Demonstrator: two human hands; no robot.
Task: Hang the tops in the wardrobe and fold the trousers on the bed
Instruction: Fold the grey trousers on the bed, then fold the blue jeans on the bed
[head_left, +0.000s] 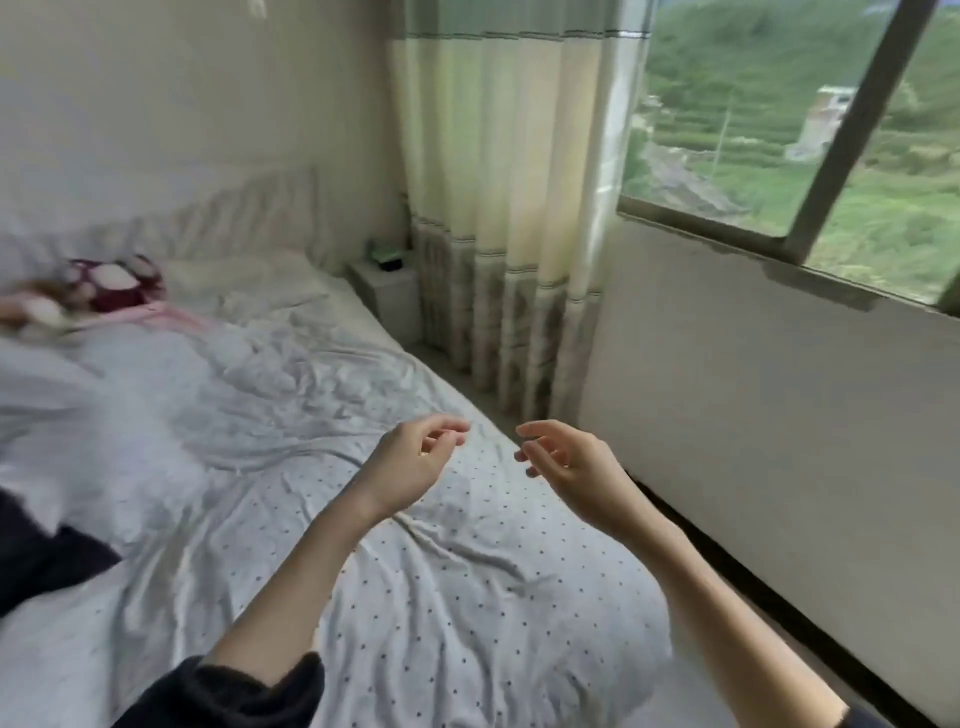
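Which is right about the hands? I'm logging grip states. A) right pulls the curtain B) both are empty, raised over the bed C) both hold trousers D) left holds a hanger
B: the left hand and right hand hang loosely curled and empty above the dotted sheet.

Soft daylight from window; left side motion-blurred.

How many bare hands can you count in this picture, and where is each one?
2. The left hand is raised over the dotted bed sheet; the right hand is raised beside it, nearer the window wall. Both hold nothing.
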